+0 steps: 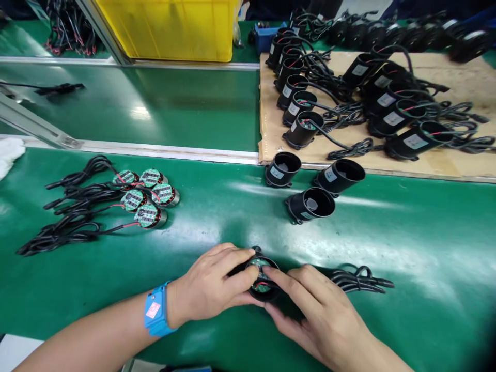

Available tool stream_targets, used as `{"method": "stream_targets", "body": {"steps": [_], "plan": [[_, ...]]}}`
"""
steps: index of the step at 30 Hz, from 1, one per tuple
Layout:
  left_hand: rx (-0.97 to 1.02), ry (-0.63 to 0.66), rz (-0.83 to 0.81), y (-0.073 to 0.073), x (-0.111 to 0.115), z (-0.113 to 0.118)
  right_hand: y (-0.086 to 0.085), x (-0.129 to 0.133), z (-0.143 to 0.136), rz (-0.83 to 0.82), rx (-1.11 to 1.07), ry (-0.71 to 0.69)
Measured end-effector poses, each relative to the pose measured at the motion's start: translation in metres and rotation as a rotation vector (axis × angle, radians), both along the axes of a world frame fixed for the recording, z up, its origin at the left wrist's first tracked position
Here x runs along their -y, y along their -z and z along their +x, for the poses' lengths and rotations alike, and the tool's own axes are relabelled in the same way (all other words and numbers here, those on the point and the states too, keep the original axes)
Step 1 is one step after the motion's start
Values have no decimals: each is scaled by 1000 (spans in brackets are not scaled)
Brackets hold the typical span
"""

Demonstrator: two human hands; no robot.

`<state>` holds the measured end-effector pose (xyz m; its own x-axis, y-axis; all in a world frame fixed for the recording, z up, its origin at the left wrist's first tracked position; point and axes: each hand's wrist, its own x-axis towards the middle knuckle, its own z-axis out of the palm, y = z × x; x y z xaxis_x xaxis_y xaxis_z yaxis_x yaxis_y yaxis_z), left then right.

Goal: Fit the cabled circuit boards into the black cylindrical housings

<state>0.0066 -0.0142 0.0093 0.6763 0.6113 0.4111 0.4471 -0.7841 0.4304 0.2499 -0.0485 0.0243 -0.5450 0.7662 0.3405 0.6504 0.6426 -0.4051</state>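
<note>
My left hand (217, 281), with a blue wristband, is wrapped round the left side of a black cylindrical housing (267, 295) on the green mat. Inside the housing sits a round green circuit board (262, 285) with a red wire. The index finger of my right hand (320, 310) presses on the board while its thumb touches the housing's near side. A coiled black cable (360, 279) lies just right of the housing. Farther back stand three black housings (284, 169) with white labels. At left are several motors with green boards (147, 216) and black cables.
Cardboard (457, 77) at the back right bears several wired black housings (304, 132). A yellow bin (174, 31) stands behind a metal frame rail (163, 151). White cloth (11, 155) lies at the far left.
</note>
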Motion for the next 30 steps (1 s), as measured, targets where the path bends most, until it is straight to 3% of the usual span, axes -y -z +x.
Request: {"method": "stream_targets", "body": {"steps": [4, 11, 20, 27, 30], "plan": [[4, -4, 12, 0, 0, 0, -11, 0, -2, 50, 42, 23], [140, -32, -87, 6, 1, 3, -34, -31, 1, -304, -189, 57], [178, -27, -100, 7, 0, 5, -57, -76, -21, -609, 335, -9], [182, -40, -75, 8, 1, 6, -55, -73, -19, -621, 220, -40], [174, -50, -53, 7, 2, 6, -49, -70, -11, -701, 97, -22]]}}
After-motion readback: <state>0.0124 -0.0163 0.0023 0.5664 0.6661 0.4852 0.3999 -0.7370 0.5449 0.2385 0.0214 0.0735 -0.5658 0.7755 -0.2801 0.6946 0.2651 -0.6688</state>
